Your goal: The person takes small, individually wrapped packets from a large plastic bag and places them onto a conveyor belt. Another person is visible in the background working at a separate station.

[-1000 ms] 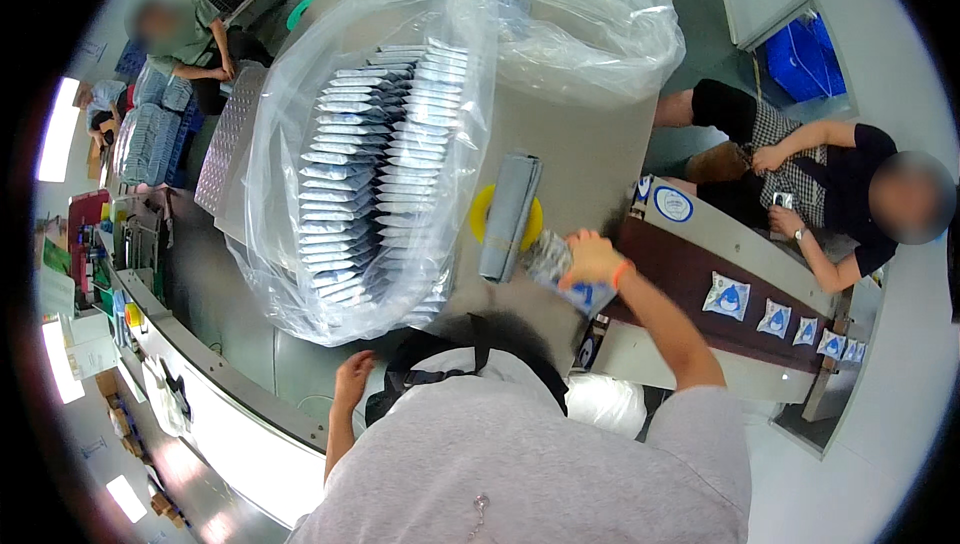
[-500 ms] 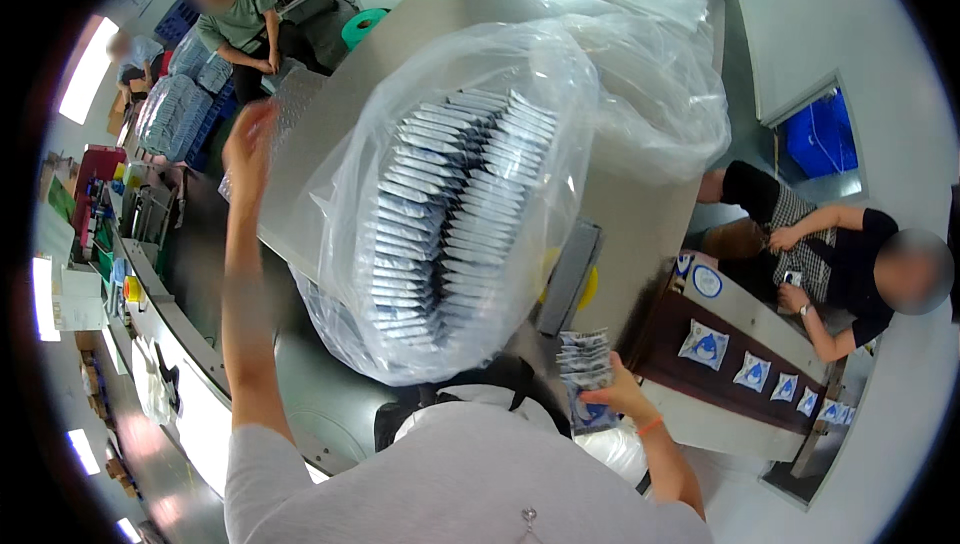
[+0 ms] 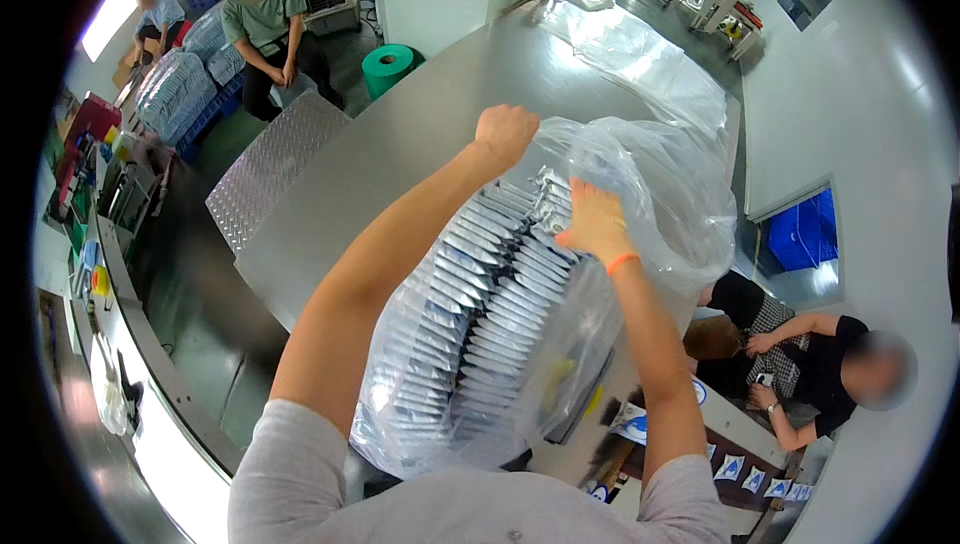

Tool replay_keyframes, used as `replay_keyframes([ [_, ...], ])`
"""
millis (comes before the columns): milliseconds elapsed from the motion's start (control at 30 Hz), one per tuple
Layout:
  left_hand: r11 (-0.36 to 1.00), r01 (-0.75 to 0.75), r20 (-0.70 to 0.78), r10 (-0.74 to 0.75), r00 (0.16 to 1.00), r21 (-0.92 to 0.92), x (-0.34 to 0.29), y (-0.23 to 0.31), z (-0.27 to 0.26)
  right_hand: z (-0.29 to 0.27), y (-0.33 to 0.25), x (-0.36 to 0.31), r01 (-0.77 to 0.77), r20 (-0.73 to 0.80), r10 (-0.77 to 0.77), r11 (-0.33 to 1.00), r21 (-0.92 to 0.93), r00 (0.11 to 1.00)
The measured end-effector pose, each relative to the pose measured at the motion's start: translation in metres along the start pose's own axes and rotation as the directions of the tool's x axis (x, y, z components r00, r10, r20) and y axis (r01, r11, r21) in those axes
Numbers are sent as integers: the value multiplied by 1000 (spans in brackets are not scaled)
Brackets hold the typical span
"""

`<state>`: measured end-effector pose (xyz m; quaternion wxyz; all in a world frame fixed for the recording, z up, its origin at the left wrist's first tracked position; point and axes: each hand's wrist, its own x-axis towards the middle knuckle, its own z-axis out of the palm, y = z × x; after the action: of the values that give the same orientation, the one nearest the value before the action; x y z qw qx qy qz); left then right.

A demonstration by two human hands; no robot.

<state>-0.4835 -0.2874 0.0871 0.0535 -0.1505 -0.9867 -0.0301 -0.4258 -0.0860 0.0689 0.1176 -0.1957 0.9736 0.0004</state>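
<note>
In front of me a large clear plastic bag (image 3: 640, 169) lies on the metal table, holding two long rows of small, puffed white-and-blue packets (image 3: 510, 309) stood on edge. My left hand (image 3: 507, 134) is a closed fist at the bag's far edge, seemingly pinching its film; the fingertips are hidden. At the far end of the right-hand row, my right hand (image 3: 598, 224) has its thumb and fingers around the side of a short stack of packets (image 3: 552, 202). That stack sits inside the bag mouth, touching the row.
To the right, a conveyor (image 3: 740, 449) carries separate packets beside a seated person (image 3: 800, 364). Flat plastic film (image 3: 640, 59) covers the table's far right. A green roll (image 3: 388, 69) stands beyond the table's left edge, near another seated person (image 3: 268, 29). A textured metal plate (image 3: 275, 169) adjoins the table.
My right hand has carried its stack of packets from beside the conveyor to the far end of the rows. My left hand has swung right to the bag's edge, and the view has shifted.
</note>
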Motion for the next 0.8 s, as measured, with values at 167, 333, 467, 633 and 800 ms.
replay_keyframes([
  [167,994,-111,-12,111,994,3,5,-1,-8,45,-44,84,128,64,-119,976,-176,991],
  [333,979,-158,-3,159,987,-129,-12,-11,-2,104,-66,95,83,-70,-97,981,-177,993],
  [467,839,-176,-244,54,968,-514,-77,-18,-36,110,-45,35,183,-437,-225,974,-136,871],
  [633,430,110,-90,-418,904,-896,-229,-122,-8,142,-35,-60,186,-423,-17,914,362,906],
  [800,-245,401,457,-653,604,-882,-452,-87,86,198,-14,-12,54,-195,421,325,944,886],
])
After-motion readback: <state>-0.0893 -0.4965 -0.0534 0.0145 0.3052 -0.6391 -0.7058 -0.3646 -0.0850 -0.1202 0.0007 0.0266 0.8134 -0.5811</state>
